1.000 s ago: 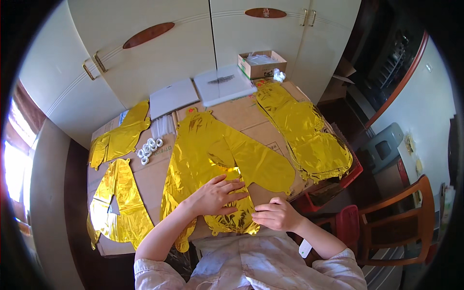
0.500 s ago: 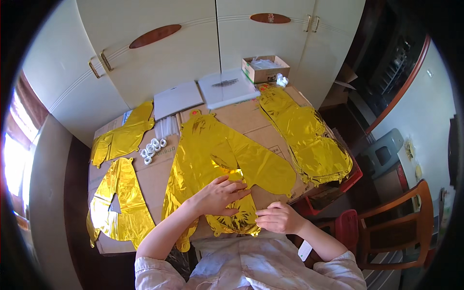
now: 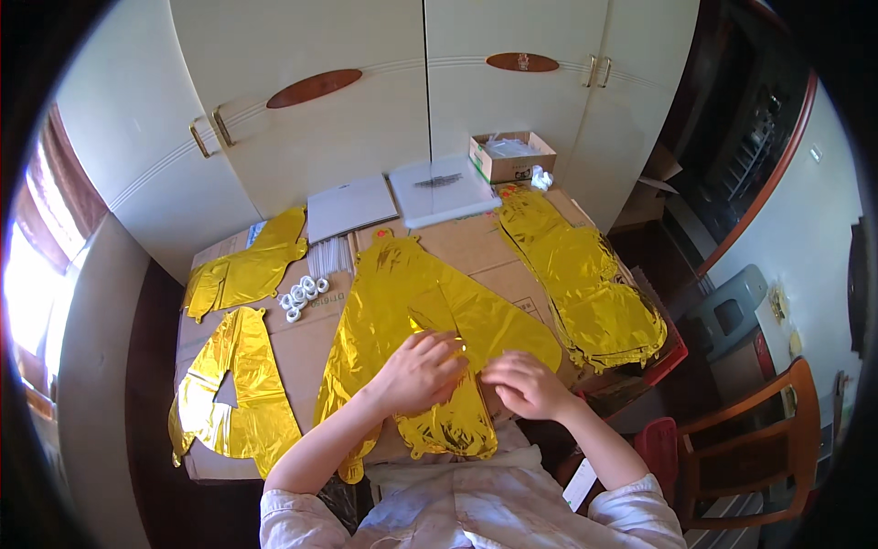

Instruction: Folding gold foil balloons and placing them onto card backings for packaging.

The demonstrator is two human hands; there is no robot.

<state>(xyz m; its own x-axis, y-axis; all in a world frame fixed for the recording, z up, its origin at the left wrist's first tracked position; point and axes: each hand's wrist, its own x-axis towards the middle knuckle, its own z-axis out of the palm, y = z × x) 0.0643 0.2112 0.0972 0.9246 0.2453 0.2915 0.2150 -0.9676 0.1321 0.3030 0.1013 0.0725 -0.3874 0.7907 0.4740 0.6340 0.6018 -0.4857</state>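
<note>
A large, flat gold foil balloon point(image 3: 375, 311) lies before me at the middle of the cardboard-covered table, wrinkled at its near edge. My left hand point(image 3: 421, 373) rests over its near middle part, fingers bent loosely and pointing right, with nothing visible in them. Just to the right, my right hand point(image 3: 526, 384) hovers at the foil's edge, its fingers reaching left and the thumb apart. Whether its fingertips touch the foil is hard to see. On the left lie an A-shaped gold foil balloon point(image 3: 251, 366) and another folded-looking foil balloon point(image 3: 247, 274).
A pile of gold foil balloons point(image 3: 594, 284) lies at the right. Several white ribbon rolls point(image 3: 302, 297) and thin white sticks point(image 3: 329, 257) sit left of centre. Farther back are a white flat pack point(image 3: 352, 209), a clear bag point(image 3: 444, 192) and a cardboard box point(image 3: 512, 157). A wooden chair point(image 3: 750, 439) stands at right.
My right hand has risen from the foil's near right corner, its fingers loosening and extending toward my left hand. The left hand's fingers have curled slightly. The whole view has tilted a little.
</note>
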